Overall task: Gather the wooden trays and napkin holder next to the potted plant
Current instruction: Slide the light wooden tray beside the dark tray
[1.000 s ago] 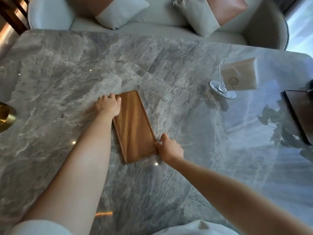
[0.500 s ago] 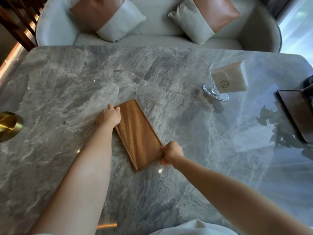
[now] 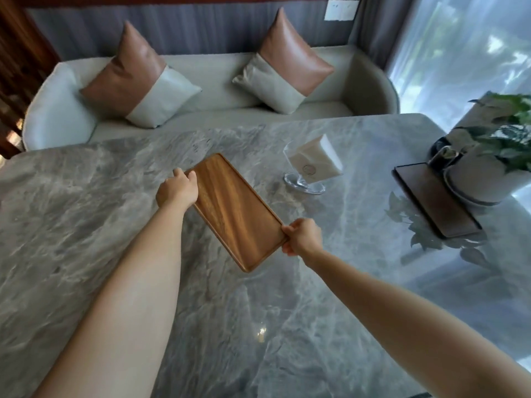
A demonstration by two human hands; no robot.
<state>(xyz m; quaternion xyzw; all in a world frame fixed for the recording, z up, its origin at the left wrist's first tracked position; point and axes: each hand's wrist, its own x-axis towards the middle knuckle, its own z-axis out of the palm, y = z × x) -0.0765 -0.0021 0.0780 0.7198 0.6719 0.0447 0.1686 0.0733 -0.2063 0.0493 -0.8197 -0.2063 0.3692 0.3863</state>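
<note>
A light wooden tray (image 3: 234, 211) is held above the grey marble table (image 3: 86, 225), tilted and slanted. My left hand (image 3: 177, 191) grips its far left corner and my right hand (image 3: 302, 236) grips its near right edge. To the right of the tray a clear napkin holder (image 3: 311, 168) with white napkins stands on the table. Further right, a dark wooden tray (image 3: 431, 202) lies beside the potted plant (image 3: 494, 156) in its pale pot.
A pale sofa (image 3: 218, 110) with two brown-and-white cushions (image 3: 135, 81) runs behind the table's far edge. A bright window fills the right side. Leaf reflections show on the table near the dark tray.
Both hands have lifted the light tray off the table and carried it right, toward the napkin holder. The view has tipped up, bringing the plant and sofa into sight.
</note>
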